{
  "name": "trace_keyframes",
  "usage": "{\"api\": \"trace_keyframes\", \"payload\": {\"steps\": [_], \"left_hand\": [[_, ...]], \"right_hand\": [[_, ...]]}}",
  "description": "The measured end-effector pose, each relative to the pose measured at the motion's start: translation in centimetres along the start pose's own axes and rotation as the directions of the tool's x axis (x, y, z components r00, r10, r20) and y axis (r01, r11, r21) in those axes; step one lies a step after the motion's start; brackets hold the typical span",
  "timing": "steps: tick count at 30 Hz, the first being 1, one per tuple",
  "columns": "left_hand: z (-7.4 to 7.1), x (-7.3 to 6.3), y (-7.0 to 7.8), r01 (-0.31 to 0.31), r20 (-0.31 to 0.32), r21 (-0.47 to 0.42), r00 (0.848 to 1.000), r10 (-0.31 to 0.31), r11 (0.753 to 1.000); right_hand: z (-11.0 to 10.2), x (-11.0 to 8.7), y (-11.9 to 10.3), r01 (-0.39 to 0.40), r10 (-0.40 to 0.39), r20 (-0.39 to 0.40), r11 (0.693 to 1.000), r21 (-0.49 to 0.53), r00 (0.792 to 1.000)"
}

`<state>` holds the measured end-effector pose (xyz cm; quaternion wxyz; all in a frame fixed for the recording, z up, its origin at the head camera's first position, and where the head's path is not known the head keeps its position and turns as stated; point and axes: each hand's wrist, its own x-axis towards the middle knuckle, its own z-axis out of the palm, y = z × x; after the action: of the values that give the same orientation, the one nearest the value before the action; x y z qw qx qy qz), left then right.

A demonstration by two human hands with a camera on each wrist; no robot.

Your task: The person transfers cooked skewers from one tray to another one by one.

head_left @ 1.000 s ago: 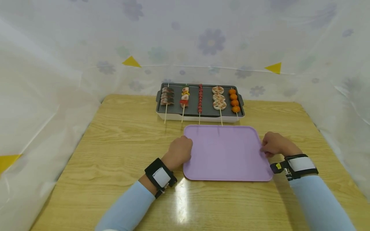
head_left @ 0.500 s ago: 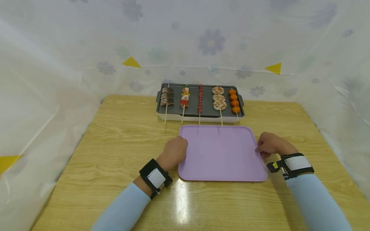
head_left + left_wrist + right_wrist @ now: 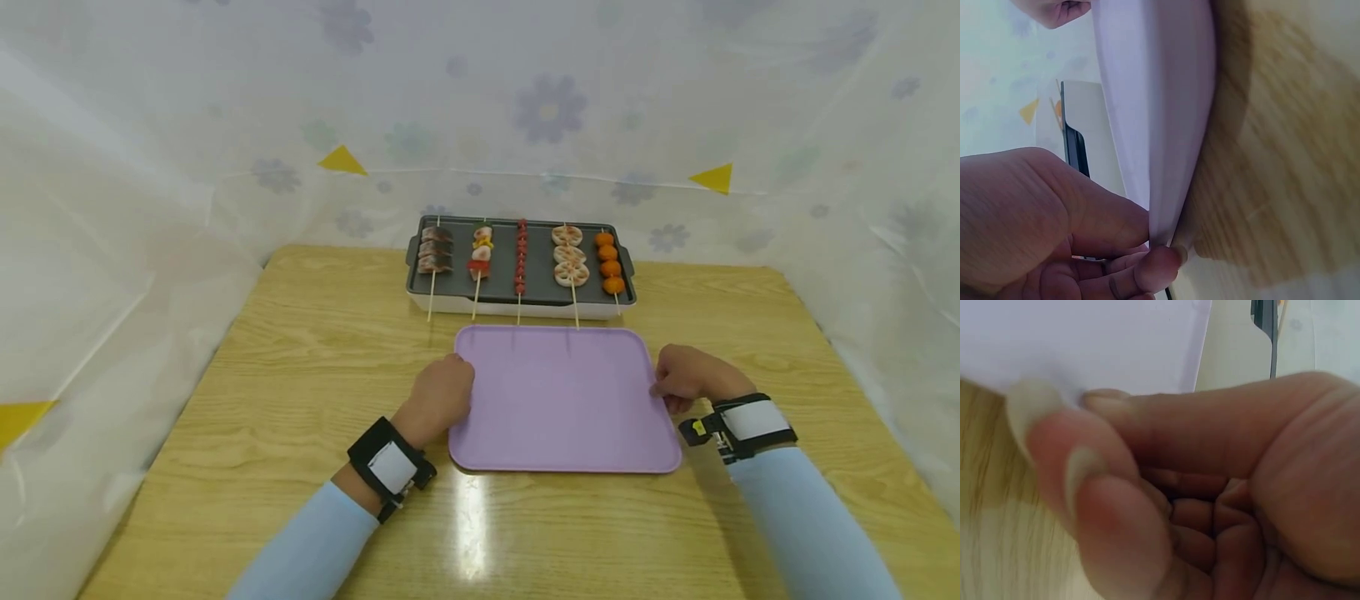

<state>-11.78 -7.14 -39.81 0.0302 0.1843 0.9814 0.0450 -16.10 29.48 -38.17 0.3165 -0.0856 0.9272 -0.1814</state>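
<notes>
A purple tray [image 3: 562, 400] with a raised rim lies on the wooden table in front of the grill. My left hand [image 3: 437, 396] pinches its left edge, thumb on the inner side and curled fingers outside and below, as the left wrist view shows at the tray's rim [image 3: 1166, 125]. On the opposite edge, my right hand [image 3: 690, 377] pinches the rim between thumb [image 3: 1166, 422] and curled fingers. Nothing lies on the tray's surface. Skewer handles from the grill reach almost to its far rim in the head view.
Behind the tray stands a dark grill plate [image 3: 538, 287] on a white base. It carries several skewers: meat slices [image 3: 435, 250], mixed pieces [image 3: 481, 250], small red pieces [image 3: 521, 258], lotus root slices [image 3: 571, 273] and orange balls [image 3: 611, 268]. A patterned plastic sheet [image 3: 480, 100] encloses the table.
Both hands have moved the tray steadily to the left along the table, keeping hold of its two side edges. The grill and skewers have stayed put.
</notes>
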Motion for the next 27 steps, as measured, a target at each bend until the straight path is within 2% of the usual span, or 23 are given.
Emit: {"api": "trace_keyframes", "payload": {"steps": [2, 4, 11, 22, 27], "left_hand": [[0.1, -0.1, -0.2, 0.0, 0.006, -0.005, 1.0, 0.001, 1.0], [-0.5, -0.3, -0.2, 0.008, 0.035, -0.019, 0.999, -0.008, 1.0], [-0.7, -0.7, -0.7, 0.03, 0.032, -0.001, 0.999, -0.03, 1.0], [-0.6, -1.2, -1.6, 0.073, 0.035, -0.026, 0.997, -0.072, 0.997], [-0.9, -1.4, -2.0, 0.073, 0.036, -0.034, 0.997, -0.072, 0.997]], "right_hand": [[0.0, 0.0, -0.3, 0.0, 0.0, 0.004, 1.0, -0.007, 1.0], [0.0, -0.1, -0.8, -0.002, 0.002, 0.008, 1.0, -0.016, 1.0], [0.2, 0.2, -1.7, -0.014, 0.015, 0.029, 0.999, -0.034, 0.999], [0.6, 0.7, -2.3, -0.026, 0.027, 0.032, 0.999, -0.043, 0.999], [0.5, 0.9, -2.7, -0.024, 0.026, 0.039, 0.998, -0.054, 0.999]]}}
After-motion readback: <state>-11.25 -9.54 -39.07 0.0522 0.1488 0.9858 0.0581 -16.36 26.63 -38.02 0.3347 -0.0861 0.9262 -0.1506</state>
